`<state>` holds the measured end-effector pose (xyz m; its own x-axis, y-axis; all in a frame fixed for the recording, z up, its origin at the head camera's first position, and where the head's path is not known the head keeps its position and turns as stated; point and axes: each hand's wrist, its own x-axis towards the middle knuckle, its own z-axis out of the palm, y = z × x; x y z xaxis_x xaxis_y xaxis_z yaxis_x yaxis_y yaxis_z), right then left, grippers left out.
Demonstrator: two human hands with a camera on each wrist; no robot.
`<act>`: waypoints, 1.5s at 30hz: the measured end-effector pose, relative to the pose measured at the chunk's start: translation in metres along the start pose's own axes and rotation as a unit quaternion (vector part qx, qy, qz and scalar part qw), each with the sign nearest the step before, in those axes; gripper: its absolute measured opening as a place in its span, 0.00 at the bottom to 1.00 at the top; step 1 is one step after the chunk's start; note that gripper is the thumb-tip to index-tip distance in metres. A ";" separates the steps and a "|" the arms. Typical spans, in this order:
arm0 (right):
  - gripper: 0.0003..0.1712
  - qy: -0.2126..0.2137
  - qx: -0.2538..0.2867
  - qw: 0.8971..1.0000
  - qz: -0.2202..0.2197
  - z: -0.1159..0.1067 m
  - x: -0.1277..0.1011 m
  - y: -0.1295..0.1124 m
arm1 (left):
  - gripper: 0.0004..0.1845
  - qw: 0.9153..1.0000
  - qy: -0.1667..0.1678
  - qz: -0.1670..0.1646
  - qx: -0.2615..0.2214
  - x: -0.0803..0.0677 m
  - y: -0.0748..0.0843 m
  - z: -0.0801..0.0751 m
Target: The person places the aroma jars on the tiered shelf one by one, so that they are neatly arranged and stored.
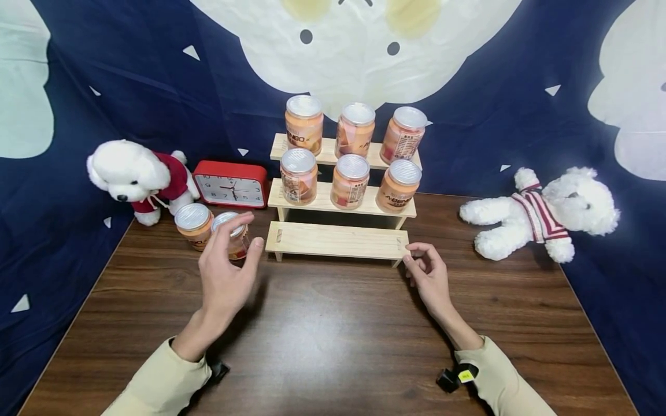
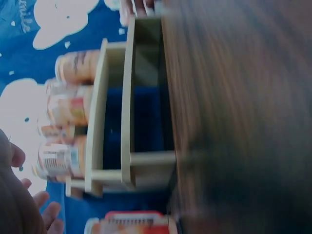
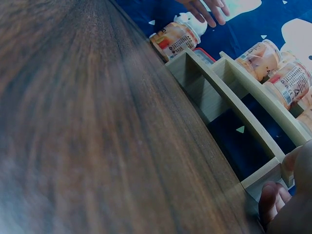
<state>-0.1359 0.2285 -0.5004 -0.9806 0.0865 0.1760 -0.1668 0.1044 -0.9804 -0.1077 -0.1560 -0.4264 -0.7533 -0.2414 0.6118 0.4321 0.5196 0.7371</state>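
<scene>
My left hand [image 1: 227, 268] is raised over the table, thumb and fingers spread, with nothing between them. Just beyond its fingers stands a jar with a silver lid [image 1: 239, 245], partly hidden by the hand; a second jar [image 1: 195, 228] is beside it. My right hand [image 1: 429, 277] holds the right end of the low front wooden step [image 1: 338, 240], index finger and thumb at its corner, the other fingers curled. In the right wrist view, this hand's fingers [image 3: 273, 200] are by the step's end leg. That front step carries no jars.
Behind it, the middle step [image 1: 324, 193] and back step [image 1: 328, 155] each bear three peach-coloured jars. A red clock [image 1: 231, 184] and a white plush dog [image 1: 140, 179] are at the left. Another white plush toy [image 1: 541, 214] lies at the right. A patterned blue cloth [image 1: 156, 69] hangs behind.
</scene>
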 end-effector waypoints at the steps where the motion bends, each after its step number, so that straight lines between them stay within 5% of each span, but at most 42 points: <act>1: 0.14 0.000 -0.001 1.000 0.000 0.000 0.000 0.000 | 0.23 1.000 0.006 0.006 0.009 0.003 -0.003 -0.002; 8: 0.14 0.002 -0.001 1.000 0.006 0.000 0.000 0.000 | 0.27 0.994 0.022 0.064 0.087 0.021 -0.027 -0.013; 14: 0.14 0.003 -0.002 1.000 0.007 0.001 0.000 0.000 | 0.31 0.983 -0.017 0.101 0.155 0.026 -0.043 -0.019; 33: 0.15 -0.003 0.000 1.000 0.004 0.001 -0.001 -0.001 | 0.26 0.973 -0.074 0.072 0.208 0.031 -0.060 -0.032; 45: 0.14 -0.004 -0.001 1.000 0.002 0.000 -0.001 -0.001 | 0.22 0.975 -0.071 0.066 0.200 0.030 -0.060 -0.031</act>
<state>-0.1351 0.2282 -0.4993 -0.9822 0.0783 0.1706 -0.1620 0.1054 -0.9811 -0.1413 -0.2200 -0.4434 -0.7771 -0.0500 0.6274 0.3231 0.8238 0.4658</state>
